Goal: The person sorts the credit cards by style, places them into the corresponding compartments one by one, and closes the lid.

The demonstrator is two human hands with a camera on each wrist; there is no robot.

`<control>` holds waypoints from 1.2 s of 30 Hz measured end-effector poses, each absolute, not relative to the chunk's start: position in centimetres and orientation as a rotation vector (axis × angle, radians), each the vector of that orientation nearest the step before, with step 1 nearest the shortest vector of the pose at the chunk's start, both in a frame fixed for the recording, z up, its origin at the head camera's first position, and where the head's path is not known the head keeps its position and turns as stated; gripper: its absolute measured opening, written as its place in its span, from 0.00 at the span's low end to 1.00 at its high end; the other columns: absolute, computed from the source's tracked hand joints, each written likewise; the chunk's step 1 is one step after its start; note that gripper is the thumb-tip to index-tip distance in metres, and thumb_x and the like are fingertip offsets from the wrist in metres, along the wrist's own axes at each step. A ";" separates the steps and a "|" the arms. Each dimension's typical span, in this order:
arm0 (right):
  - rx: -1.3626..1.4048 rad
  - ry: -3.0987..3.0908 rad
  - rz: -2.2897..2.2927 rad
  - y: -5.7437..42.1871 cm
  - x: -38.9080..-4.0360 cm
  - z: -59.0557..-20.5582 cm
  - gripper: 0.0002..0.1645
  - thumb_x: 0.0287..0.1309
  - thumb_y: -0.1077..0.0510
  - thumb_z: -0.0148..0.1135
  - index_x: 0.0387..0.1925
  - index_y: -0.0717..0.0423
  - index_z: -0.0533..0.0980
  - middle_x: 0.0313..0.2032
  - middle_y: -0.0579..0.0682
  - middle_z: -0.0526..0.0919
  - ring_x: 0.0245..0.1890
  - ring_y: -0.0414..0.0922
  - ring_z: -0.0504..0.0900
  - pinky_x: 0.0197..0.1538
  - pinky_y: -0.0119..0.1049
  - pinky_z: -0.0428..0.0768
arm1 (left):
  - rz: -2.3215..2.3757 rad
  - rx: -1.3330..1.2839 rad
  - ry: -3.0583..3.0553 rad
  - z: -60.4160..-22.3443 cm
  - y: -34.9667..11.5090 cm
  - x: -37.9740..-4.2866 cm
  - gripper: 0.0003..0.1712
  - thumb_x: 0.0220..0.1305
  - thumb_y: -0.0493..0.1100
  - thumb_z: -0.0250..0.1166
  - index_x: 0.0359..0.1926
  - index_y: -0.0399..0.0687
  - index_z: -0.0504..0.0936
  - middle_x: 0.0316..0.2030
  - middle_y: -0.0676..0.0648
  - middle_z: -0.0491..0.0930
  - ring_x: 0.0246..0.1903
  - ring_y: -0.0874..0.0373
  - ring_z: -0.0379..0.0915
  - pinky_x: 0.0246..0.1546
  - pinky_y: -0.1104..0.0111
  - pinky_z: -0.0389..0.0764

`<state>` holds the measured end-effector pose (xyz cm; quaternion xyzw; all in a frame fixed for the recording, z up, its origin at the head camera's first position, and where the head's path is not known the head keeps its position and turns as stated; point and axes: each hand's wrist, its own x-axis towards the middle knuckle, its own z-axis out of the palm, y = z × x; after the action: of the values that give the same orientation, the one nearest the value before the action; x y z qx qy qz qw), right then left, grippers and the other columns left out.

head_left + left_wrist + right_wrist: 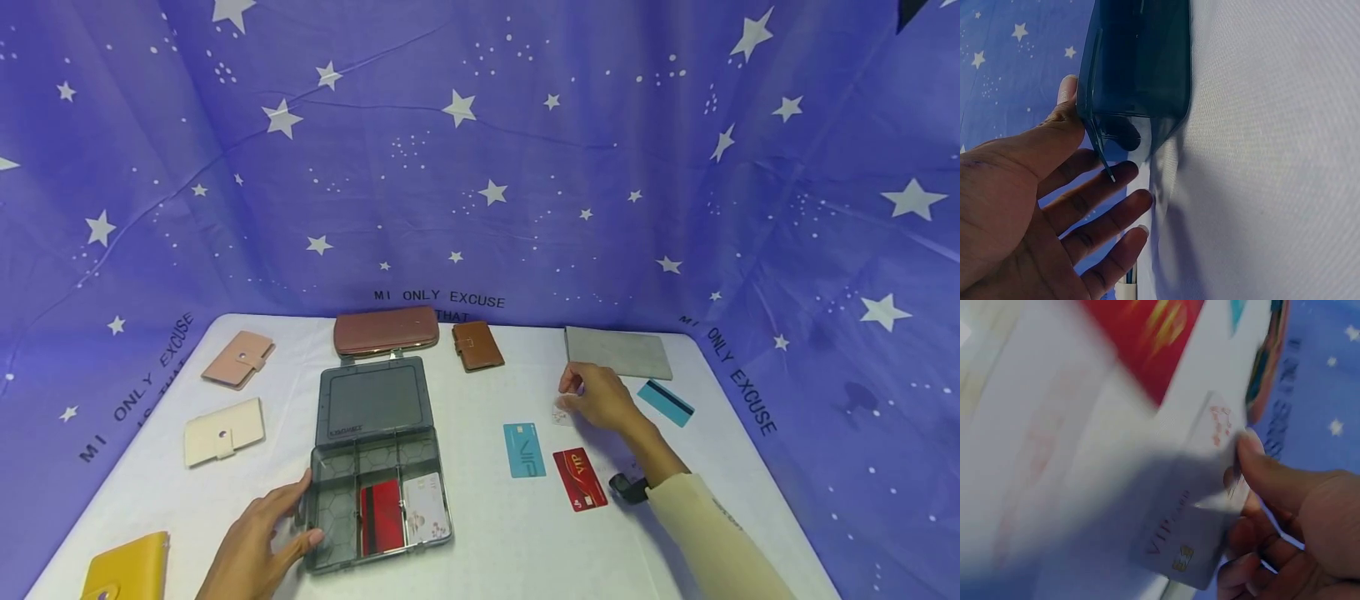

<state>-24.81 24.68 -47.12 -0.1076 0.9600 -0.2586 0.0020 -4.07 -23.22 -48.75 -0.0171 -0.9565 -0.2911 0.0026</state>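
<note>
A dark translucent compartment box [333, 508] lies with its lid folded back; a red card [388, 512] and a white card [426, 508] fill two front compartments. My left hand [258, 537] is at the box's left side. In the left wrist view its thumb rests on the rim and the other fingers extend loosely beside the end wall. My right hand [600, 398] pinches a white VIP card [1194, 500] by one long edge, between thumb and fingers, near the far right of the table. A blue VIP card [524, 450] and a red VIP card [580, 479] lie nearer the box.
A blue striped card [665, 403] and a grey flat wallet [630, 354] lie right. Behind the box are a maroon wallet [386, 330] and a brown card holder [477, 346]. Pink [238, 360], cream [225, 432] and yellow card holders [127, 567] line the left.
</note>
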 end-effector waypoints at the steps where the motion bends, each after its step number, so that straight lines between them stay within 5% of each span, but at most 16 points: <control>1: -0.364 3.014 -0.850 24.1 -24.5 -46.8 0.12 0.52 0.61 0.75 0.30 0.48 0.76 0.28 0.45 0.79 0.28 0.43 0.73 0.31 0.36 0.69 | -0.910 -0.055 -2.999 -48.8 -23.2 -4.1 0.45 0.52 0.55 0.76 0.70 0.52 0.71 0.61 0.45 0.79 0.48 0.55 0.78 0.34 0.71 0.79; 9: -0.625 2.770 -1.251 18.5 -21.3 -44.5 0.13 0.62 0.63 0.67 0.46 0.44 0.82 0.29 0.45 0.81 0.25 0.44 0.73 0.26 0.31 0.73 | -0.902 -0.048 -3.007 -48.8 -23.1 -4.2 0.45 0.52 0.55 0.76 0.70 0.53 0.71 0.61 0.45 0.78 0.50 0.53 0.78 0.34 0.70 0.79; 18: -0.576 2.405 -1.550 11.9 -16.7 -45.2 0.09 0.56 0.60 0.73 0.39 0.51 0.83 0.28 0.50 0.87 0.23 0.45 0.81 0.23 0.29 0.75 | -0.892 -0.056 -3.000 -48.8 -23.1 -4.1 0.45 0.52 0.55 0.76 0.70 0.52 0.72 0.61 0.44 0.79 0.48 0.54 0.78 0.33 0.71 0.78; 27: -0.654 2.504 -1.411 8.0 -14.5 -47.8 0.08 0.53 0.56 0.75 0.34 0.45 0.83 0.24 0.36 0.84 0.17 0.34 0.71 0.19 0.27 0.69 | -0.894 -0.053 -3.001 -48.9 -23.0 -4.1 0.44 0.52 0.56 0.76 0.70 0.52 0.72 0.61 0.45 0.79 0.47 0.55 0.78 0.33 0.72 0.78; 36: -0.845 2.835 -0.949 6.9 -13.4 -48.4 0.08 0.47 0.51 0.79 0.27 0.38 0.84 0.23 0.38 0.71 0.23 0.30 0.64 0.27 0.25 0.63 | -0.890 -0.054 -3.000 -48.7 -23.0 -4.0 0.44 0.52 0.55 0.76 0.70 0.52 0.72 0.61 0.45 0.79 0.48 0.53 0.77 0.33 0.71 0.78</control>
<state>-13.44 6.93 -48.39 -0.2719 0.9124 -0.3055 0.0175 -3.97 -22.99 -48.73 -0.0174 -0.9585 -0.2845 0.0058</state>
